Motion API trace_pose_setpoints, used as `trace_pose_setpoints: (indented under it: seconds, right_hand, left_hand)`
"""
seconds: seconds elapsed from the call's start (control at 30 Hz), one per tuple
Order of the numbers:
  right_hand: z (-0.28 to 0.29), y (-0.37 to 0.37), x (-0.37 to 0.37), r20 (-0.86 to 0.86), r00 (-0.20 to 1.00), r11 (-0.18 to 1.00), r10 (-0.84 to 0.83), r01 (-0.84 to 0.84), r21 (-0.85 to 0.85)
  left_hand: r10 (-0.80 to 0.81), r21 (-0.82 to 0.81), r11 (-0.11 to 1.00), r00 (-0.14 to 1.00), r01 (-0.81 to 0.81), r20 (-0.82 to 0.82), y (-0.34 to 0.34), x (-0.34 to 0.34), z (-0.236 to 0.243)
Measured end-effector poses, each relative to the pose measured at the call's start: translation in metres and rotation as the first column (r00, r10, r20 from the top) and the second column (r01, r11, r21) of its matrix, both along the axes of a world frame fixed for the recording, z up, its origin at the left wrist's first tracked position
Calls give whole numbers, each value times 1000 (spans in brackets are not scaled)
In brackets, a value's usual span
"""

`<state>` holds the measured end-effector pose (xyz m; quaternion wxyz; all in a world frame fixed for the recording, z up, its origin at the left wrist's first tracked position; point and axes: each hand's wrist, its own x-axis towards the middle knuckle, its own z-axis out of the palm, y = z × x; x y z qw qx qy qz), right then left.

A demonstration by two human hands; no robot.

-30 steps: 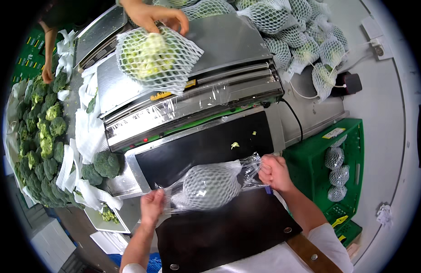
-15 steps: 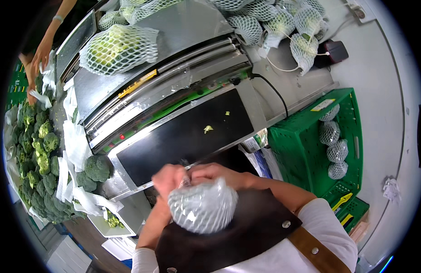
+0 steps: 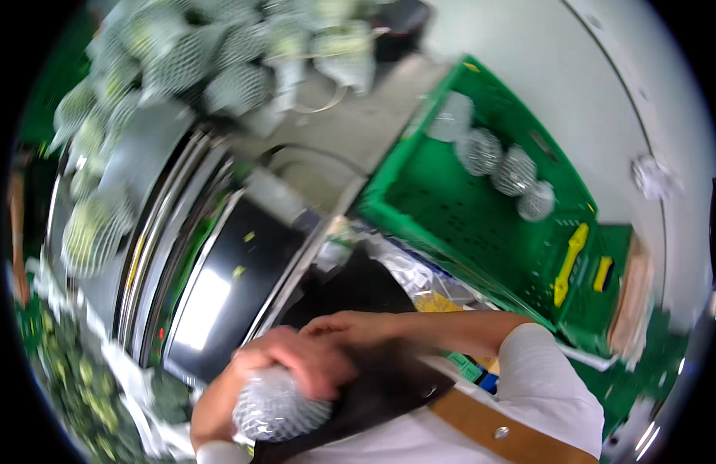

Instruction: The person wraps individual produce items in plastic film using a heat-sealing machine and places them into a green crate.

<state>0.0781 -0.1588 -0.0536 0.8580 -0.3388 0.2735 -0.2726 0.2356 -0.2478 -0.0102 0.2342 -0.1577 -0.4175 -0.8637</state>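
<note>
A round broccoli head [image 3: 273, 414] in a white foam net and clear film is in front of my apron. My left hand [image 3: 300, 359], smeared by motion, is wrapped over its top and side. Just beyond, my right hand [image 3: 346, 326] is closed with curled fingers, close to the left one. Whatever its fingers pinch, if anything, is hidden. Past my hands lies the black plate of the wrapping machine [image 3: 226, 278], with small green crumbs on it.
To the right stands a green crate [image 3: 451, 220] holding several wrapped heads [image 3: 513, 170] along its far side. A yellow tool [image 3: 571, 263] lies nearby. Several netted heads [image 3: 242, 85] are piled at the back left. Loose broccoli [image 3: 80, 387] fills the left; another person's arm [image 3: 18, 232] shows there.
My view has turned right, toward the green crate. The wrapped broccoli is now at the left, under my left hand; before, both hands were together at its gathered end.
</note>
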Motion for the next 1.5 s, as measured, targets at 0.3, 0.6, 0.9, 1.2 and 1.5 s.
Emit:
trace_pose_setpoints:
  seconds: [0.3,0.6,0.9,1.2,1.5]
  right_hand:
    - [94,-4,-95,-133,737,736,-662,607,-299]
    - [40,174,-365,-151,-972,344,-179,82,-935]
    - [-84,194,-475,-71,-995,522,67,96,-848]
    - [-103,250,-542,-142,-923,768,358,378,-517]
    - [29,-37,-379,-415,-404,445,-815,22,-895]
  left_hand:
    - [591,-58,764,661,-643,463,-37,-113,35]
    - [344,-120,925,662,-360,667,-11,-146,19]
    - [259,-107,949,535,-298,805,-8,-132,-9]
    - [302,-180,922,348,-342,888,-12,-58,-11]
    - [759,-975,-63,-623,215,-187,-29,209,41]
